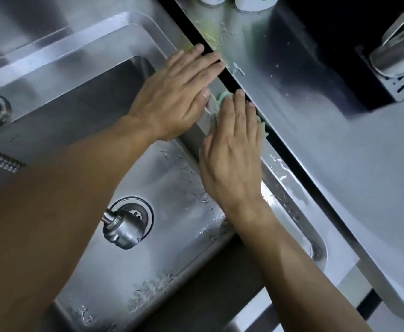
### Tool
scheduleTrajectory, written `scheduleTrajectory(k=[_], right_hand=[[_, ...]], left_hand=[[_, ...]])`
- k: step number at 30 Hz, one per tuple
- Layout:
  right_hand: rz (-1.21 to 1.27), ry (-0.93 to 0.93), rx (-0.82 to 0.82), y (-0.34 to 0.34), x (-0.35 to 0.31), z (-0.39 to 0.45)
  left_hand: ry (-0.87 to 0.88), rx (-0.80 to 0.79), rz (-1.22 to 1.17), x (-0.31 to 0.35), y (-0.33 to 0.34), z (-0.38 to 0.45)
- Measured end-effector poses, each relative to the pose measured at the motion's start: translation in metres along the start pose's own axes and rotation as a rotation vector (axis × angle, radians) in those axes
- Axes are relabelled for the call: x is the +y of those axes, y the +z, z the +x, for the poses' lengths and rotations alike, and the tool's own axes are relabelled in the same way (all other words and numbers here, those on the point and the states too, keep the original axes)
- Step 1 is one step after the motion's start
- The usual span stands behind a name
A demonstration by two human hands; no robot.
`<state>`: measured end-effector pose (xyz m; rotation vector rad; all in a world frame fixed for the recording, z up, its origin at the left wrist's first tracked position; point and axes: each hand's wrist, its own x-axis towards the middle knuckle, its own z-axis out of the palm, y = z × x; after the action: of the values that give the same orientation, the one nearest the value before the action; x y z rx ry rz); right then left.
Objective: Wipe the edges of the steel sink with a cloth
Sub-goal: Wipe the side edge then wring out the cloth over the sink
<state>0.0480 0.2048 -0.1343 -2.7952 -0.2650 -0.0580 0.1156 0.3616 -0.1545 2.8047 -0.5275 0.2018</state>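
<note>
1. The right hand (232,149) lies flat, fingers straight, pressing a pale green cloth (221,98) onto the far rim of the steel sink (289,202); only the cloth's edges peek out around the fingers.
2. The left hand (174,92) rests open just beside it, fingers straight and reaching across the same rim to the dark gap (280,144) beyond, gripping nothing.
3. Water beads lie on the rim and the basin wall.
4. A tap head (122,228) hangs over the drain (141,212).
5. A steel counter (327,111) runs past the gap.
</note>
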Motion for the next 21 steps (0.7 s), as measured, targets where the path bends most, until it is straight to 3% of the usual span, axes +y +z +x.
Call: scheduleTrajectory(k=[4, 8, 11, 16, 21], right_hand=[[-0.052, -0.059, -0.003, -0.007, 0.019, -0.017], [-0.109, 0.040, -0.012, -0.027, 0.050, -0.073], [-0.137, 0.049, 0.023, -0.021, 0.045, -0.063], [-0.055, -0.046, 0.040, -0.010, 0.035, -0.032], [-0.103, -0.025, -0.035, -0.033, 0.074, -0.091]], left_hand=[[-0.018, 0.013, 0.005, 0.005, 0.000, 0.001], [0.009, 0.012, -0.001, 0.017, -0.001, -0.008], [0.116, 0.041, 0.011, 0.043, 0.010, -0.029], [0.075, 0.062, 0.016, 0.050, 0.015, -0.036], [0.074, 0.021, 0.035, 0.052, 0.015, -0.037]])
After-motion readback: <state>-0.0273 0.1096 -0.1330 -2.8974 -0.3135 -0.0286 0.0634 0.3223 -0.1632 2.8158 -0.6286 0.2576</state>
